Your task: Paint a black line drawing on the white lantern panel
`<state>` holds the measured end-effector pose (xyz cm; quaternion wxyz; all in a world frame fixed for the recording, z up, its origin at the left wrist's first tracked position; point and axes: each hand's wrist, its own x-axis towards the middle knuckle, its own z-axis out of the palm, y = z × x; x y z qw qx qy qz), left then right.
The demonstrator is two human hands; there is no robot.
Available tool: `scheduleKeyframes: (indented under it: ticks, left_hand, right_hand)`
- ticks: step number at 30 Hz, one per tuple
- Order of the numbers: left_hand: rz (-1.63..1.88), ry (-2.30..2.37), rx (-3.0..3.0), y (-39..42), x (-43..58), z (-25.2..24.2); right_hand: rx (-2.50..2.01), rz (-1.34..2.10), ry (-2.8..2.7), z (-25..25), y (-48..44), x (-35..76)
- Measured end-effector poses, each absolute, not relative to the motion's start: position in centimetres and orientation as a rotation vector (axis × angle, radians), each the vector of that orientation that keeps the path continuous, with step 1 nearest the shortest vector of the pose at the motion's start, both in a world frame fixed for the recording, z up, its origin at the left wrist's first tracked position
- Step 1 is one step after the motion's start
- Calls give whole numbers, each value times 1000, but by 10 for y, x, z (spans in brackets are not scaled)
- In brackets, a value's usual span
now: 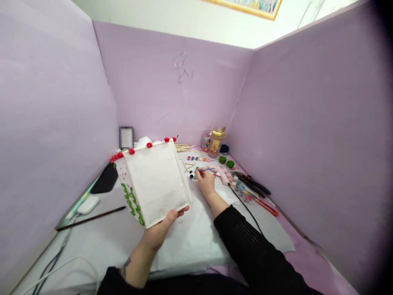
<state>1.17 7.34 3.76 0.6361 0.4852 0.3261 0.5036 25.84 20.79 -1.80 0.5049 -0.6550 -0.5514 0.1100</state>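
Gripping a white box (pixel 158 184) by its lower edge, the left hand (pixel 162 225) holds it tilted above the white-covered table (pixel 190 250), thumb laid against the near face and fingers curled beneath, partly hidden from me. The left forearm slants up from below the box. Red balls (pixel 149 145) dot the box's top edge; green leaf shapes (pixel 138 212) climb its left side.

Just right of the box, I see the right hand (pixel 206 184) pinching a slim blue tool (pixel 208 169) between closed fingertips, knuckles up, forearm reaching in diagonally, near small paint pots (pixel 197 158). Farther right of the box, my feed shows black-handled pliers (pixel 258 186) and an orange cutter (pixel 267 206); left of it, a white case (pixel 89 205).
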Motion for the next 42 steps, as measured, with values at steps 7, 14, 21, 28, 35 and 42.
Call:
scheduleKeyframes:
  ticks: [7,14,21,28,35,42]
  left_hand:
    - [1145,735,1107,74,12,38]
    - [1147,740,1113,73,11,38]
    - [1151,749,1112,73,11,38]
    - [1145,749,1108,72,12,41]
    - [1134,759,1102,71,12,38]
    - [1120,777,1115,69,13,43]
  right_hand:
    - [-1582,267,-1342,-19,210,259]
    - [-1590,247,-1341,-18,208,259]
    - [-1574,234,-1419,-16,205,260]
    - [-1565,200,-1534,-15,204,261]
    - [-1544,155,-1598,-17,205,264]
    - [-1468,132,-1651,-19,204,261]
